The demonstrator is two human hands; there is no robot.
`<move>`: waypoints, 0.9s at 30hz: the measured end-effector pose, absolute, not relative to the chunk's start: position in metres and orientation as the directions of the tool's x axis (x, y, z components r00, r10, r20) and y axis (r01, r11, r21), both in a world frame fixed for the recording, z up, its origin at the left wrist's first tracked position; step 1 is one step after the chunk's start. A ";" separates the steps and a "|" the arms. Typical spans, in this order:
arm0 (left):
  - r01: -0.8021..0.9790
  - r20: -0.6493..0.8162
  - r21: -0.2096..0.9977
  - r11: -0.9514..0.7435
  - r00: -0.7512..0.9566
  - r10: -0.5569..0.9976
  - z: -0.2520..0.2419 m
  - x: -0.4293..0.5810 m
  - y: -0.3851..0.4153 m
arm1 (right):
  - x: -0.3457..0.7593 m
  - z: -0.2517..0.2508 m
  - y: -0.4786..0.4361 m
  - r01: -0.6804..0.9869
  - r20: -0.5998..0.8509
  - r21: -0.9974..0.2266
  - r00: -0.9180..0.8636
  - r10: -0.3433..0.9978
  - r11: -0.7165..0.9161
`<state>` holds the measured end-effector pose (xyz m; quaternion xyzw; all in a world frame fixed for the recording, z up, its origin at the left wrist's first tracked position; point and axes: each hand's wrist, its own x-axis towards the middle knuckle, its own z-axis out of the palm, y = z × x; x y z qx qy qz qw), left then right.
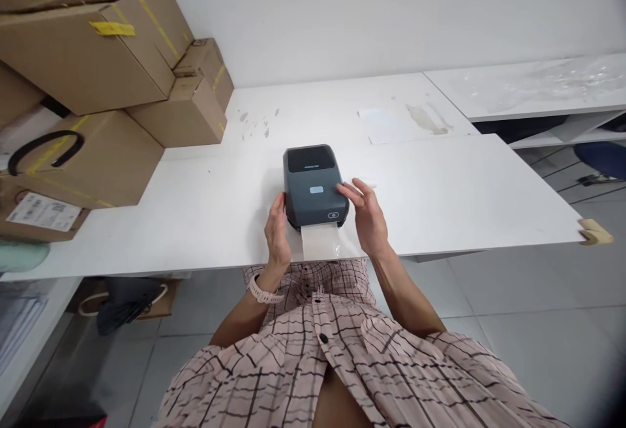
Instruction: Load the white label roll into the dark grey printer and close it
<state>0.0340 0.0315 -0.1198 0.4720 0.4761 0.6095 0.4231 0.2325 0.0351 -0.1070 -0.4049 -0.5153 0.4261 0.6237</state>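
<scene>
A dark grey label printer (pixel 313 203) with a black window on its top sits on the white table (pixel 440 199) in front of me. From its near side a strip of white label paper (pixel 319 243) comes out and reaches the table's front edge. My left hand (pixel 278 232) rests along the printer's left side, fingers extended and holding nothing. On the other side, my right hand (pixel 368 216) has its fingers spread, with the fingertips at the printer's upper right edge. Whether those fingertips press on the casing I cannot tell.
Cardboard boxes (pixel 83 56) are stacked at the table's left. A paper sheet (pixel 379 126) lies towards the back. Clear plastic wrap (pixel 538 85) covers part of the surface at the far right. A tan block (pixel 595 231) is fixed at the right corner, and a blue stool (pixel 604 157) stands beyond.
</scene>
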 end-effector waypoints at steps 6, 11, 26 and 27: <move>-0.077 0.264 0.957 -0.281 -0.180 0.948 -0.093 0.032 0.049 | 0.214 -0.057 0.057 0.093 0.473 -0.878 0.016 0.881 0.470; -0.070 0.343 0.931 -0.359 -0.167 0.924 -0.072 0.031 0.079 | 0.221 -0.022 0.094 0.111 0.564 -0.821 0.000 0.826 0.560; 0.308 -0.039 0.950 0.056 -0.060 0.997 -0.117 0.017 0.129 | 0.211 0.047 0.247 0.429 0.672 -0.664 -0.016 0.740 0.613; 0.392 -0.049 0.917 0.073 -0.070 0.996 -0.113 0.016 0.130 | 0.212 0.047 0.245 0.457 0.700 -0.636 0.003 0.714 0.621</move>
